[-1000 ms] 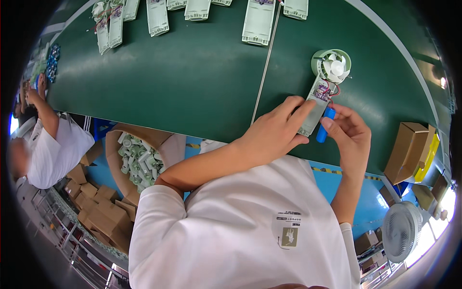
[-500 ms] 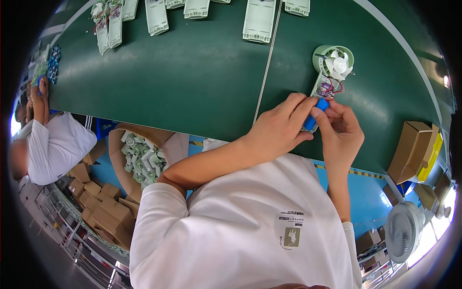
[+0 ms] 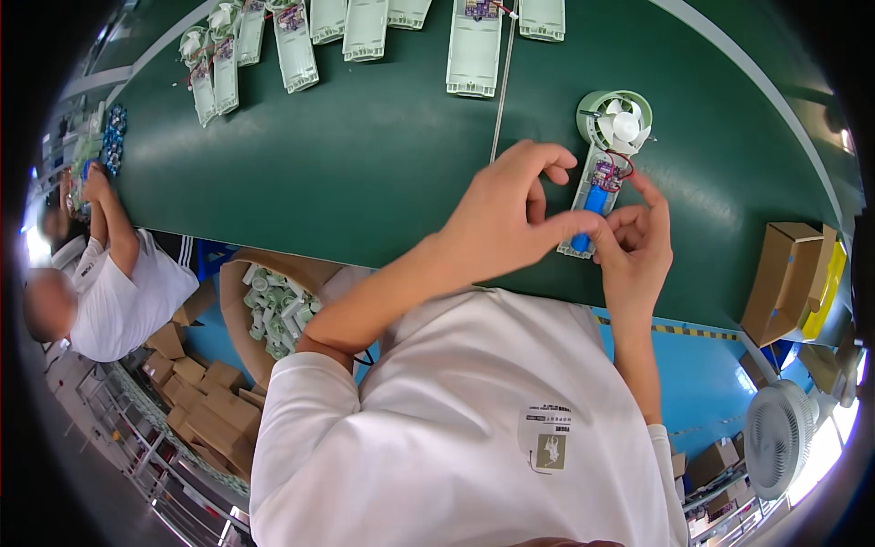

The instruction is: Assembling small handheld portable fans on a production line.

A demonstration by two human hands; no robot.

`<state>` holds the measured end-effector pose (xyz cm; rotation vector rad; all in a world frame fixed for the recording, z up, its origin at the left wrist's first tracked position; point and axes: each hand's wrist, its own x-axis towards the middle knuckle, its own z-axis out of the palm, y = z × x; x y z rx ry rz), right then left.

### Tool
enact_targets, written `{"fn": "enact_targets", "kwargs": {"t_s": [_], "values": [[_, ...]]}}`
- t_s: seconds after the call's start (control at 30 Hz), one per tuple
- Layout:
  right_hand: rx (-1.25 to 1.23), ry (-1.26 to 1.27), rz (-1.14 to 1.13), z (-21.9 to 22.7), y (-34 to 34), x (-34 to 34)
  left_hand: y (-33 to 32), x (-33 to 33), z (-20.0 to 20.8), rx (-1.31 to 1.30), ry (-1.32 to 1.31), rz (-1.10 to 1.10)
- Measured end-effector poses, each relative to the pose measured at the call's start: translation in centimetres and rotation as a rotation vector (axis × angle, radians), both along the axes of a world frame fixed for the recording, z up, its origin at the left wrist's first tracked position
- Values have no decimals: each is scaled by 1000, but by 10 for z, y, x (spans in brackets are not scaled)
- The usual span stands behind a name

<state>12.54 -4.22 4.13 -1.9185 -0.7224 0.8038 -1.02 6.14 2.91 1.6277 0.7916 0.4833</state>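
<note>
An opened handheld fan half (image 3: 588,181) in pale green lies on the table, its round head with white blades (image 3: 622,126) at the far end. In its handle sit a purple circuit board (image 3: 605,173) with red and black wires and a blue cylindrical battery (image 3: 593,201). My left hand (image 3: 510,205) is open, its fingers raised and apart left of the handle, while its thumb reaches across to the battery's near end. My right hand (image 3: 641,235) grips the handle's right side with bent fingers, the index finger stretched up beside the wires.
Several pale green shells (image 3: 365,32) lie along the green table's (image 3: 365,155) far side, some with boards. A large carton (image 3: 239,301) of pale green parts stands below the near edge. At the right are an open cardboard box (image 3: 782,273) and a white fan (image 3: 779,428). Another person (image 3: 123,292) works at the left.
The battery now lies down in the handle; before, both hands pinched it. My left hand has lifted its fingers away to the left. The view has shifted slightly.
</note>
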Motion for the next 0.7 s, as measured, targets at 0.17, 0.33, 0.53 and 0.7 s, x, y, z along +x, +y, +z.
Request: {"fn": "enact_targets", "kwargs": {"t_s": [0.17,0.33,0.53,0.7], "values": [[27,-28,24,-1,-1,1,29,21,17,-371,98,-148],[116,-298,169,-14,-7,8,34,37,6,-440,205,-188],[239,-323,201,-19,-17,41,32,64,-8,-330,108,-128],[151,-258,-50,-34,-44,54,61,141,-19,-240,28,-67]]}}
